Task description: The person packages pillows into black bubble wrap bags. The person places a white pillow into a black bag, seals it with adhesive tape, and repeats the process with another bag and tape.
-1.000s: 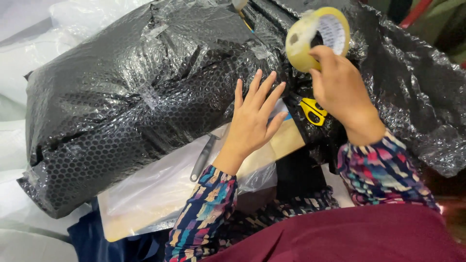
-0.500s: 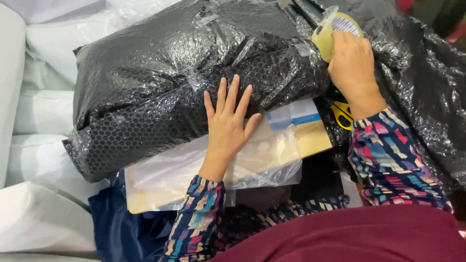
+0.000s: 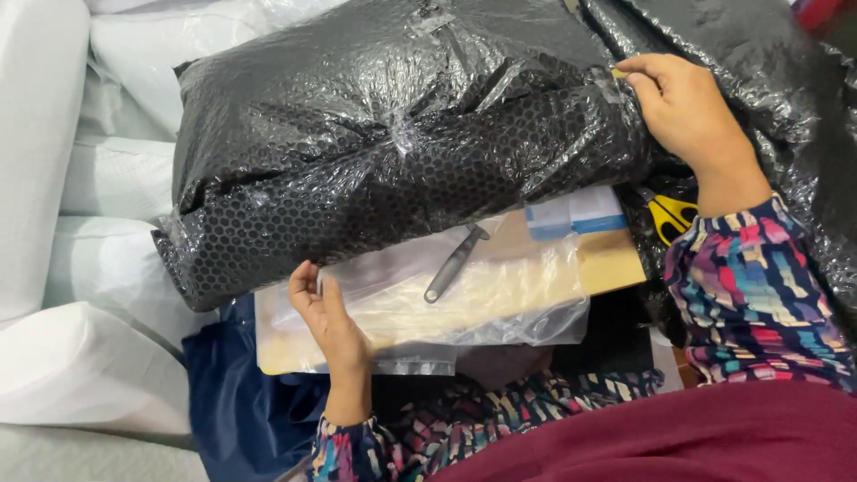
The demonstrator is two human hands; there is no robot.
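A big bundle wrapped in black bubble wrap (image 3: 384, 152) lies across the middle. My right hand (image 3: 687, 112) grips its right end with fingers curled over the wrap; a small yellowish bit shows at the fingertips, and no tape roll is in sight. My left hand (image 3: 326, 312) rests, fingers loosely apart, on the left edge of a clear plastic bag (image 3: 464, 312) that covers a light brown board (image 3: 616, 263), just below the bundle's lower edge.
A grey-handled tool (image 3: 455, 263) lies on the board. A blue and white box (image 3: 571, 214) and yellow-handled scissors (image 3: 669, 214) sit near my right wrist. White padded packages (image 3: 54, 178) are stacked at the left; navy cloth (image 3: 232, 393) lies below.
My left hand slid off the bundle down to the plastic bag's edge. My right hand dropped to the bundle's right end, and the tape roll it held is out of sight.
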